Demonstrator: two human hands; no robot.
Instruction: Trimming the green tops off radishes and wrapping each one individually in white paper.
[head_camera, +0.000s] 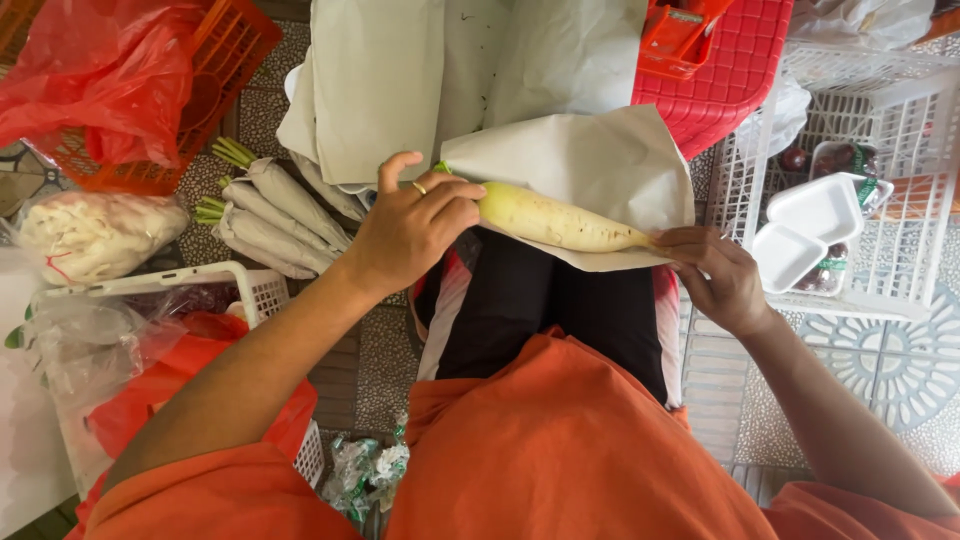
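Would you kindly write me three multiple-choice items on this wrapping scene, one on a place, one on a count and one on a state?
1. Where do the wrapped radishes lie?
A. on the floor beside the left hand
B. in the white crate
C. on the red stool

2. How many white foam trays sit in the white crate?
A. none
B. two
C. five

3. What state is the white radish in?
A. fully wrapped
B. cut into slices
C. bare, lying on a paper sheet

Answers:
1 A: the paper-wrapped bundle with green stems rests on the floor tiles beyond the left hand.
2 B: two trays show there, one overlapping the other.
3 C: its whole pale skin shows, with the left hand at one end and the right hand at the tip.
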